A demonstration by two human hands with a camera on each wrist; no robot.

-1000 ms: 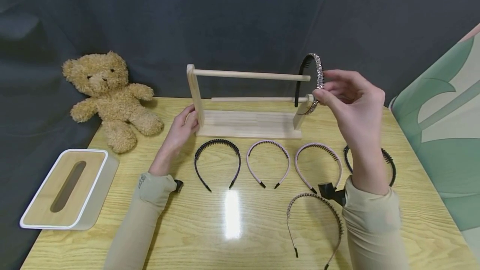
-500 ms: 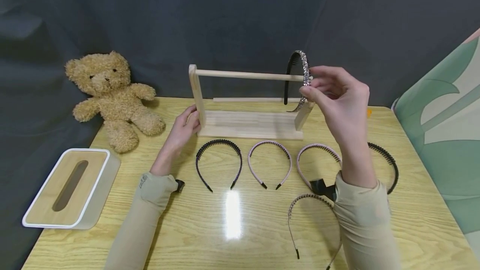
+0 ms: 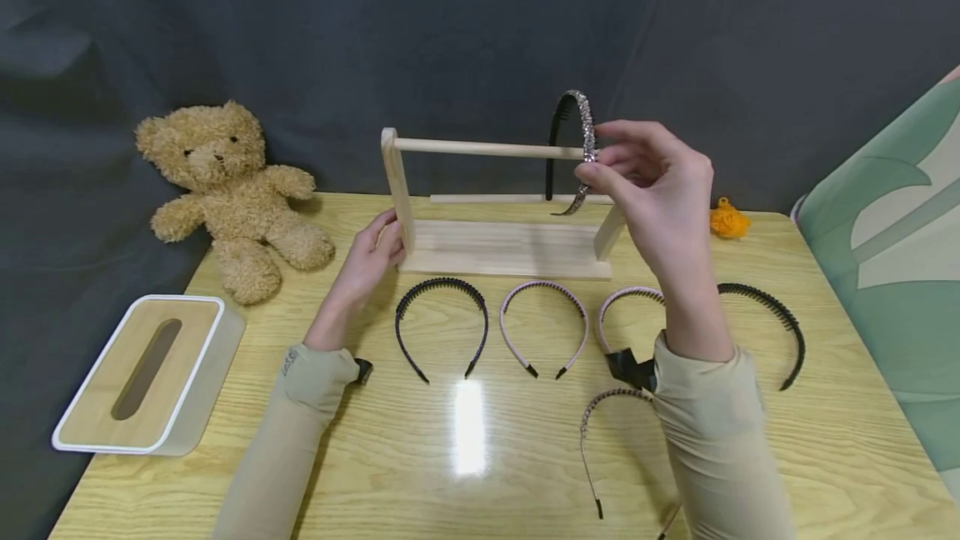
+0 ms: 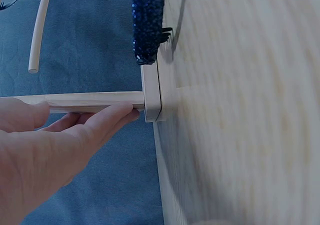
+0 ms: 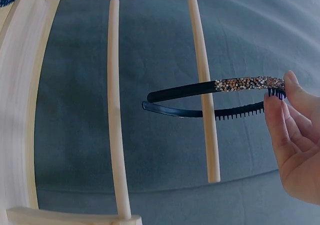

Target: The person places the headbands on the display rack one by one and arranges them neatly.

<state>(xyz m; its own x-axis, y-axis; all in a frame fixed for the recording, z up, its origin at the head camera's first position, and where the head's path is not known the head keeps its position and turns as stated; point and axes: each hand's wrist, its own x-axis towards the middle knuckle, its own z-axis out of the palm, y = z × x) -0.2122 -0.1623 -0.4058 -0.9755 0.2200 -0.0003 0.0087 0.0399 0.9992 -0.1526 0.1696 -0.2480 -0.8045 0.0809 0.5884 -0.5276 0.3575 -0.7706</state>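
Observation:
My right hand point(image 3: 660, 182) pinches a black headband point(image 3: 588, 127) covered with sparkling stones, thumb on one side and fingertips on the other. The headband stands upright around the upper rod of a wooden rack point(image 3: 502, 261), near that rod's free right end. In the right wrist view the rod point(image 5: 207, 120) passes between the headband's two arms point(image 5: 182, 91). At the rack's left post point(image 4: 95, 101), my left hand point(image 3: 367, 252) holds the wood between thumb and fingers. The lower rod point(image 5: 115, 110) joins the right post point(image 5: 75, 217) and bears nothing.
In front of the rack lie a dark headband point(image 3: 441, 283), two pink ones point(image 3: 543, 286) and a black one point(image 3: 787, 319). A thin beaded headband point(image 3: 585, 423) lies nearer, partly under the right arm. Around them are a teddy bear point(image 3: 232, 198), a tissue box point(image 3: 142, 373) and an orange object point(image 3: 727, 219).
My right hand has moved left with the stone-covered headband, which has slid farther over the upper rod's free end. The orange object behind the arm has come into view. My left hand stays put.

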